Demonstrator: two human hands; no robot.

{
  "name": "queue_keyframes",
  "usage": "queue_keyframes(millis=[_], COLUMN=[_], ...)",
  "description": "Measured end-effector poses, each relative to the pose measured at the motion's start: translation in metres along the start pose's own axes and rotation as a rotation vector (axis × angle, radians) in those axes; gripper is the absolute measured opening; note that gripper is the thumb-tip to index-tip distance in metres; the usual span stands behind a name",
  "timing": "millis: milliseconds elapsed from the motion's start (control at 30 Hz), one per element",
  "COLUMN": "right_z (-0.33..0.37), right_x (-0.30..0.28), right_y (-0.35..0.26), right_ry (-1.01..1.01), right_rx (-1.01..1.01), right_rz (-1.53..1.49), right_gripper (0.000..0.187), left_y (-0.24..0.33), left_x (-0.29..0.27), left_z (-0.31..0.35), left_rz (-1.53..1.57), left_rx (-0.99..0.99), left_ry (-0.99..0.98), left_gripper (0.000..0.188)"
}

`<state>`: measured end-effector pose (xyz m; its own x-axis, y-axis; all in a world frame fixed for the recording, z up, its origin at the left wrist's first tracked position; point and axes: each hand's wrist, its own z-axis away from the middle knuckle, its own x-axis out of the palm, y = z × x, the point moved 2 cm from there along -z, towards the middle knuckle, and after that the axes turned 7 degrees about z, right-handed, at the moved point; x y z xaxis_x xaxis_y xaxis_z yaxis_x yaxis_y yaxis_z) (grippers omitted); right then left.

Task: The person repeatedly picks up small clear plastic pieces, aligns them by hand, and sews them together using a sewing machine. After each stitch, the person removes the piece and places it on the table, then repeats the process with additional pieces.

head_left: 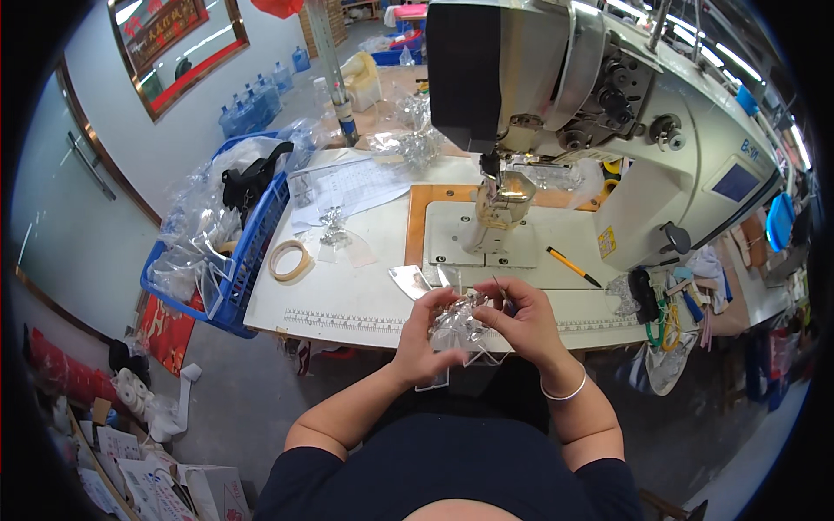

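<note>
Head view, clear plastic (458, 328), between fingers (494, 319)

Sewing workshop, from where I stand. Big sewing machine (638, 195) on a white table (352, 282), ruler (347, 320) strip along the front edge. Tape (305, 267) and paper (352, 193) on top. Blue crate (261, 247) stuffed with clear plastic (187, 234). Boxes (156, 486) and white rolls (132, 391) piled lower left. Strip lights (739, 62) overhead, upper right. Water jugs (252, 106) by the wall.
</note>
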<state>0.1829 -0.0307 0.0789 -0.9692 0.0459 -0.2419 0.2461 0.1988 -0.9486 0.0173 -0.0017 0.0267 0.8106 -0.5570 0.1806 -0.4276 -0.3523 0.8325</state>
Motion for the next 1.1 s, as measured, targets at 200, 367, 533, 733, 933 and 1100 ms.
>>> queue_keyframes(millis=[200, 367, 533, 733, 933, 1100], right_z=[0.008, 0.016, 0.017, 0.022, 0.029, 0.026], right_x=[0.017, 0.027, 0.018, -0.009, -0.015, -0.006], right_y=[0.017, 0.022, 0.031, -0.001, 0.0, -0.004], right_ry=[0.178, 0.202, 0.19, -0.02, 0.007, 0.034], right_rx=[-0.224, -0.267, -0.305, -0.314, -0.356, -0.388], right_rz=[0.168, 0.223, 0.091, 0.298, 0.215, 0.442], right_gripper=[0.044, 0.045, 0.041, 0.034, 0.028, 0.027], left_y=[0.004, -0.003, -0.009, -0.005, 0.02, 0.026], left_x=[-0.006, -0.003, -0.008, -0.021, -0.027, -0.024], left_z=[-0.002, 0.002, 0.002, -0.001, -0.01, -0.012], left_rz=[0.1, 0.238, 0.216, 0.145, -0.408, -0.538], left_rx=[-0.433, -0.486, -0.172, 0.014, 0.263, 0.279], left_ry=[0.009, -0.047, 0.087, 0.059, -0.029, 0.06], left_gripper=[0.053, 0.041, 0.025, 0.028, 0.024, 0.016])
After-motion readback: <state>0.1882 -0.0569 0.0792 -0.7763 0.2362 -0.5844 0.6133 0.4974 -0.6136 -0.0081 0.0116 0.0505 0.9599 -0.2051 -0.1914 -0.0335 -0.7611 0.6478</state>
